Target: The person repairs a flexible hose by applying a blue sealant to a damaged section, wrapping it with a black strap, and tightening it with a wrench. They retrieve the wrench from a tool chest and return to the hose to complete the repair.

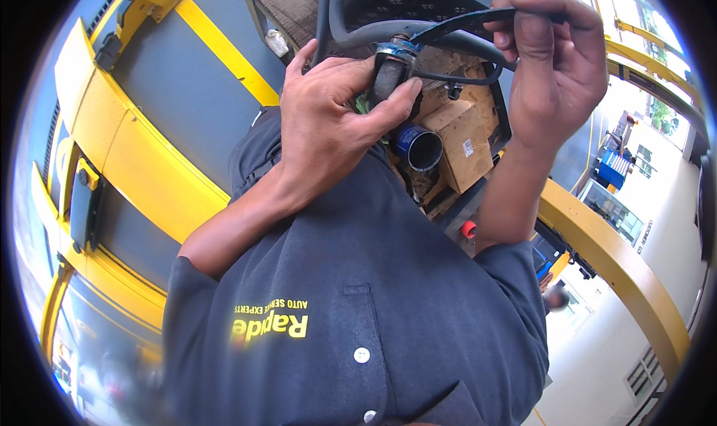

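My left hand (325, 101) is closed around a dark curved hose (390, 79), thumb on its near side. Blue material and a metal-looking fitting (401, 47) sit at the hose's upper end. From there a dark strip with a blue edge (459, 24) stretches up to the right. My right hand (549, 60) pinches the far end of this strip between thumb and fingers. A thin black tube (455, 77) loops beneath the strip. Below the hose lies a blue open-ended cylinder (415, 147), beside a brown cardboard box (464, 146).
The box and cylinder lie in a dark-edged tray (502, 112) close to my body. Yellow steel beams (142, 161) run along the left, and another yellow beam (616, 269) curves at the right. A small red round object (468, 229) is near my right elbow. Another person (556, 297) is in the right background.
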Tool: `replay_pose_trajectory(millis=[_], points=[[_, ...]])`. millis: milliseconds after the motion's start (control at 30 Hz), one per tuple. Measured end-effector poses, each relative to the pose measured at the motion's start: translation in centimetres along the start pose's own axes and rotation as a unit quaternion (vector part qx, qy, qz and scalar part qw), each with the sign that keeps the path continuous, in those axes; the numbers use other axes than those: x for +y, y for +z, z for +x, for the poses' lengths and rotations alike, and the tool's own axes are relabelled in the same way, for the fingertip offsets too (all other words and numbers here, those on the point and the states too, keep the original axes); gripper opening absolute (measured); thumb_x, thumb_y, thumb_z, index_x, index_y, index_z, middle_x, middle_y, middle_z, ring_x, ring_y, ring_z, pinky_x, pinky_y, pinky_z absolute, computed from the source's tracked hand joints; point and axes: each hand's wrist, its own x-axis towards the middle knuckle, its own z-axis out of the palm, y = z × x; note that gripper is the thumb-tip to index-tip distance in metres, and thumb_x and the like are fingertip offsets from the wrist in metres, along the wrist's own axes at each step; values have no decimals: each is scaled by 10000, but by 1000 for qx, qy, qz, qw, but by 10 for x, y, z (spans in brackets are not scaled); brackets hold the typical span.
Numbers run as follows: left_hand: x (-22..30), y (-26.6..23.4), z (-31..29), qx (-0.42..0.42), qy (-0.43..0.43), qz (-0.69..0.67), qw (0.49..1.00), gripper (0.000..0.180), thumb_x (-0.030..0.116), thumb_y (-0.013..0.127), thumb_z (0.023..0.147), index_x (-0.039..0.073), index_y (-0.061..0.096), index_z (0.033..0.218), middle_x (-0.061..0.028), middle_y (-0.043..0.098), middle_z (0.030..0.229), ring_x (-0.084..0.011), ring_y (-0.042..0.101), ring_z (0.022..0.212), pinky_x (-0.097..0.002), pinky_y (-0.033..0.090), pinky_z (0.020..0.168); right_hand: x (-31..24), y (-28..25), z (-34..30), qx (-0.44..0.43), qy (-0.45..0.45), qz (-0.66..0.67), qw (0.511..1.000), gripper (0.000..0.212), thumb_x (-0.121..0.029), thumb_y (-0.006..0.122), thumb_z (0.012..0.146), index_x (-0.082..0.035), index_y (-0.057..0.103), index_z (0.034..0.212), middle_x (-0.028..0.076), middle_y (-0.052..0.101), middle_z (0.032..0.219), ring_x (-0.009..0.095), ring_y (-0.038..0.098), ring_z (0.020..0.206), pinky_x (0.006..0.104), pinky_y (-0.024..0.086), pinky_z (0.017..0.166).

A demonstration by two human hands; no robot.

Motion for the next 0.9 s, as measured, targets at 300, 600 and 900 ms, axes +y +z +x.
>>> replay_pose_trajectory(millis=[300,600,900], points=[[0,2,0,-27,-36,-34,998,275,331,813,852,58,791,874,-40,729,724,-177,710,792,-528,349,1142,5,-4,-23,62,21,-29,997,144,-24,643,1011,64,619,1123,128,720,924,123,661,757,205,505,630],[-1,2,-2,-38,-39,-39,998,253,314,796,882,67,808,937,-33,748,750,-148,715,772,-508,354,1163,8,8,-18,83,-10,-51,995,71,-68,659,1003,-5,634,1024,38,665,953,24,559,703,152,442,648],[1,-1,-2,-63,-42,-17,997,211,262,773,928,78,821,1021,-35,801,889,-124,747,838,-477,346,1191,8,6,-2,5,-156,-128,979,28,4,688,958,6,666,976,72,699,887,112,630,739,213,483,675]])
